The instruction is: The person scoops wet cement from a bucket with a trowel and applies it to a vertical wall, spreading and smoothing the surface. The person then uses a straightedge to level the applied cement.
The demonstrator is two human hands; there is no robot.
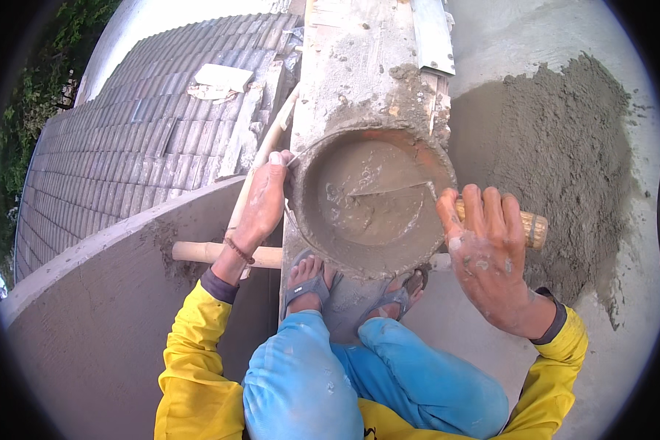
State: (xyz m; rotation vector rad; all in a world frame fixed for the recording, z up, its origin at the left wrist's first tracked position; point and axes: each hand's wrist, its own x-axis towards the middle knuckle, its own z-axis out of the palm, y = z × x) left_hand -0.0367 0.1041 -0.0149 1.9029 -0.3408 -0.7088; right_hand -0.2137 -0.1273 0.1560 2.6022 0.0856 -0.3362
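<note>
Trowel [534, 229] at R rim of bucket [352, 257], long axis approx. crosswise: butt R, blade prob. L, sunk in wet mortar [370, 220]. R hand [488, 253] clenched round its grip, knuckles up. L hand [264, 202] closed on wire bail [299, 155], bucket's L side.

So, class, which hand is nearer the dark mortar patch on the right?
Right. The right hand, around a wooden handle, appears at the lower left of the mortar patch; the left hand is across the bucket, farther off.
</note>
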